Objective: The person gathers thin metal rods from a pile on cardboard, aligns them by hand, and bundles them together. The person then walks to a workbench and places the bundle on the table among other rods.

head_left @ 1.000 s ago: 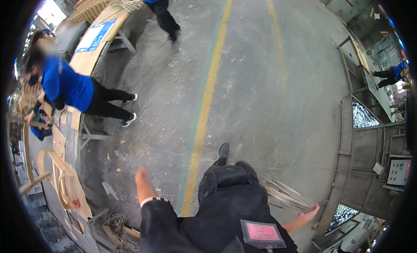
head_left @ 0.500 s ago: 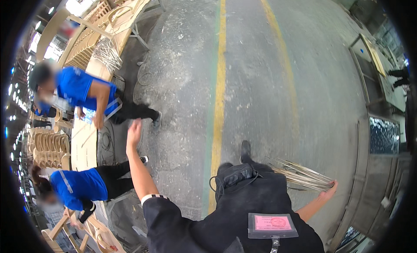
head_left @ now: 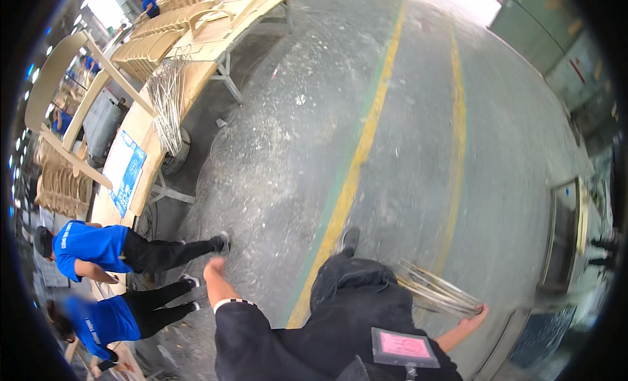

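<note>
At the lower right, my right hand (head_left: 472,321) is closed around one end of a bundle of thin, pale metal rods (head_left: 446,293). The rods run from that hand toward my legs, and my body hides their far ends. My left hand (head_left: 214,268) is held out at the left, above the floor and beside two co-workers. It is smeared by motion, so its fingers do not show clearly, and I see no object in it. A similar bundle of thin metal rods (head_left: 169,106) lies over the edge of the long wooden table (head_left: 196,76).
Two people in blue shirts (head_left: 95,247) stand at the table on the left. On it are a wooden chair frame (head_left: 82,96), rows of curved wooden parts (head_left: 140,54) and a blue printed sheet (head_left: 127,175). Yellow lines (head_left: 366,139) mark the floor; a dark-framed bench (head_left: 562,230) stands right.
I have moved forward along the floor, and the tables and co-workers have shifted in view. My left arm has swung lower and nearer to me. The rods stay in my right hand.
</note>
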`<control>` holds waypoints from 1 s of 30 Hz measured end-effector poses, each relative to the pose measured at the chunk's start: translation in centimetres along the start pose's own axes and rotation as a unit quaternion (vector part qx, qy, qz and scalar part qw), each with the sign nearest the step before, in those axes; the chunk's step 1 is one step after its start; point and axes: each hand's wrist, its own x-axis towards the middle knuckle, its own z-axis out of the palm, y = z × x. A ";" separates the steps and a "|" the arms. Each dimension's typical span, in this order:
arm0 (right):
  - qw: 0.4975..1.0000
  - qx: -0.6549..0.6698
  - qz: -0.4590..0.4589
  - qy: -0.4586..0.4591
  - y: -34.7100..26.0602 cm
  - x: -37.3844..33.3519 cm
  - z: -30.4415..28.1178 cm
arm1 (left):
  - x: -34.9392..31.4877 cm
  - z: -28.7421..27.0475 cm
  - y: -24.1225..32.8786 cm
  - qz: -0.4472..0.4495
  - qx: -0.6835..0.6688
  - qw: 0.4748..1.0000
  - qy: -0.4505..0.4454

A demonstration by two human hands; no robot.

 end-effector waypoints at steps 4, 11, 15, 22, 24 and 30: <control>0.996 -0.035 0.015 -0.085 0.3 2.2 18.3 | 8.2 -6.9 32.0 0.346 0.185 0.914 0.102; 0.993 -0.013 0.069 -0.091 2.8 6.6 52.1 | 0.2 -12.8 70.9 0.562 -0.158 0.809 0.075; 0.988 -0.048 0.093 -0.117 3.6 8.5 70.9 | 7.0 -12.9 71.6 0.431 0.065 0.836 0.334; 0.977 -0.046 0.095 -0.185 4.7 10.7 100.4 | 9.7 3.7 62.9 0.133 0.379 0.900 0.167; 0.981 -0.054 0.078 -0.167 5.8 11.0 108.8 | 9.3 8.6 66.1 0.030 0.244 0.961 0.126; 0.960 -0.090 0.016 -0.264 8.6 9.9 135.6 | 21.8 4.5 97.7 -0.080 0.053 0.992 0.086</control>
